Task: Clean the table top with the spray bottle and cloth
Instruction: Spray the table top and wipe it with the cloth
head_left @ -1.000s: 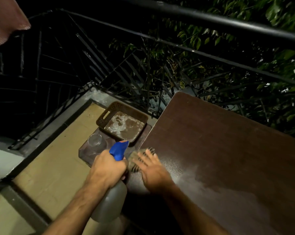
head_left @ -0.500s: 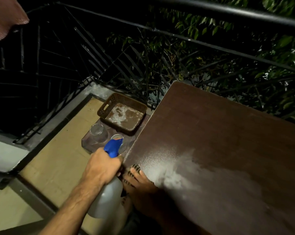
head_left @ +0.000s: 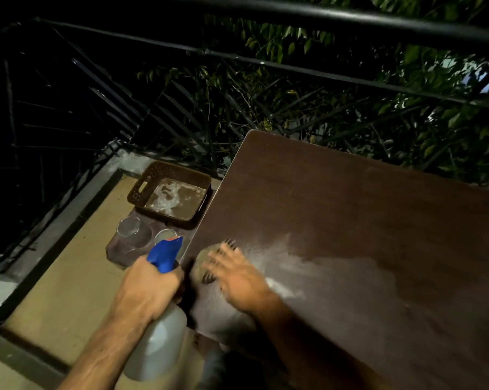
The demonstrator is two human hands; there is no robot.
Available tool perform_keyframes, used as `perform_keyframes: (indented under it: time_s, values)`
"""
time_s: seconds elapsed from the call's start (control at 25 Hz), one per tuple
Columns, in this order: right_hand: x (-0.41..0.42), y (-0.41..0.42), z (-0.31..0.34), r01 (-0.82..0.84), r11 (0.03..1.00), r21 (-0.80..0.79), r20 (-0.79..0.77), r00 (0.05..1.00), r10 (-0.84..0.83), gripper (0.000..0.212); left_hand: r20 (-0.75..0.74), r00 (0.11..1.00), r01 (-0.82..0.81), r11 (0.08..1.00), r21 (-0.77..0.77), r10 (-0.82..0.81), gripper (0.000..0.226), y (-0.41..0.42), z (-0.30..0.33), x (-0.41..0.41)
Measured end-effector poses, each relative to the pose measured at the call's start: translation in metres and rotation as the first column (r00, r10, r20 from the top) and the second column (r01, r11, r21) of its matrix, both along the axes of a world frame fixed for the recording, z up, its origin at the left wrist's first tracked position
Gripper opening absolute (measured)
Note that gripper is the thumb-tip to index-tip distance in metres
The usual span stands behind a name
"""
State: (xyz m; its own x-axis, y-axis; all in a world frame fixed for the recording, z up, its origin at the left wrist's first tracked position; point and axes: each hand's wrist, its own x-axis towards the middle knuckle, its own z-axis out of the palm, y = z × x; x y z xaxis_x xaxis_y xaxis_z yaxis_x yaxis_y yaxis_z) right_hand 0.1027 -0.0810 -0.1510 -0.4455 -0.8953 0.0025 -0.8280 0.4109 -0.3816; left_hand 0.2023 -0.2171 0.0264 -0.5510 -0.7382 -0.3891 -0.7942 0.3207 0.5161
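From the head camera, the left hand (head_left: 147, 285) has its fingers wrapped round the neck of a spray bottle (head_left: 158, 344), whose blue trigger head (head_left: 165, 253) points toward twelve o'clock and whose pale translucent body hangs below the wrist, off the worktop's left edge. Just to its three o'clock, the right hand (head_left: 237, 277) lies flat with fingers spread, pressing a cloth (head_left: 206, 266) against the dark brown worktop (head_left: 350, 220) near the worktop's near-left corner; the fingers are motion-blurred, and the cloth shows only as a dull patch with dark stripes under and beside them. A pale, wet-looking smear (head_left: 308, 263) spreads from the hand toward three o'clock across the wood. Below the worktop's left edge, at eleven o'clock from the hands, a brown perforated basket (head_left: 142, 187) sits on a low dark board, with two clear glasses (head_left: 130, 228) just beside it at its six o'clock. A black railing (head_left: 322, 16) and green leaves (head_left: 294, 46) fill the twelve o'clock side.
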Motion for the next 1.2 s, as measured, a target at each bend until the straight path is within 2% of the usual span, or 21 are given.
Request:
perform_keyframes:
  time_s: [0.12, 0.2, 0.28, 0.36, 0.44, 0.52, 0.6, 0.68, 0.76, 0.88, 0.96, 1.0, 1.08, 1.2]
  values:
    - [-0.048, 0.025, 0.0, 0.281, 0.96, 0.018, 0.06, 0.958, -0.281, 0.06, 0.0, 1.0, -0.015, 1.0, -0.009, 0.015, 0.021, 0.004, 0.003, -0.002]
    - [-0.052, 0.037, 0.005, 0.36, 0.932, 0.029, 0.053, 0.931, -0.361, 0.059, 0.006, 1.0, -0.002, 1.0, -0.004, 0.002, 0.016, 0.009, 0.004, -0.004]
    - [-0.029, 0.041, 0.006, 0.284, 0.958, 0.041, -0.001, 0.959, -0.284, 0.06, 0.009, 1.0, -0.003, 1.0, 0.001, 0.003, 0.014, 0.014, 0.006, -0.007]
    - [0.014, 0.044, 0.001, 0.068, 0.997, 0.04, -0.084, 0.994, -0.065, 0.056, -0.006, 1.0, 0.01, 1.0, 0.007, -0.01, 0.015, 0.022, 0.009, -0.012]
    - [0.056, 0.051, -0.008, -0.12, 0.992, 0.039, -0.065, 0.99, 0.122, 0.051, -0.015, 0.999, 0.04, 0.999, 0.006, -0.04, 0.018, 0.03, 0.013, -0.017]
    - [0.072, 0.066, -0.011, -0.21, 0.976, 0.053, 0.005, 0.978, 0.21, 0.049, -0.014, 0.997, 0.076, 0.997, 0.011, -0.076, 0.016, 0.037, 0.017, -0.021]
    - [0.057, 0.08, -0.012, -0.255, 0.966, 0.032, -0.03, 0.966, 0.256, 0.052, -0.014, 0.995, 0.102, 0.995, 0.015, -0.102, 0.011, 0.041, 0.021, -0.025]
    - [0.021, 0.093, -0.016, -0.148, 0.989, 0.026, -0.058, 0.987, 0.149, 0.061, -0.013, 0.992, 0.122, 0.992, 0.009, -0.122, 0.012, 0.048, 0.024, -0.028]
    - [-0.025, 0.106, -0.01, 0.103, 0.994, 0.041, -0.026, 0.994, -0.102, 0.062, -0.02, 0.99, 0.138, 0.99, 0.011, -0.138, 0.02, 0.056, 0.029, -0.029]
    - [-0.06, 0.118, 0.006, 0.424, 0.903, 0.065, 0.047, 0.903, -0.427, 0.06, -0.023, 0.985, 0.173, 0.984, 0.033, -0.173, 0.027, 0.066, 0.033, -0.033]
    - [-0.05, 0.113, 0.008, 0.507, 0.861, 0.036, 0.042, 0.86, -0.508, 0.06, -0.016, 0.978, 0.207, 0.977, 0.051, -0.207, 0.024, 0.069, 0.031, -0.037]
    - [-0.035, 0.108, 0.007, 0.482, 0.876, -0.003, -0.036, 0.876, -0.482, 0.061, -0.015, 0.974, 0.225, 0.973, 0.056, -0.225, 0.02, 0.07, 0.028, -0.04]
    - [0.01, 0.098, -0.004, 0.27, 0.961, 0.062, -0.131, 0.956, -0.261, 0.057, -0.009, 0.971, 0.239, 0.969, 0.059, -0.239, 0.014, 0.072, 0.023, -0.046]
    - [0.078, 0.096, -0.039, -0.025, 0.981, 0.194, -0.122, 0.991, 0.049, 0.034, -0.002, 0.966, 0.256, 0.962, 0.1, -0.257, 0.011, 0.08, 0.016, -0.053]
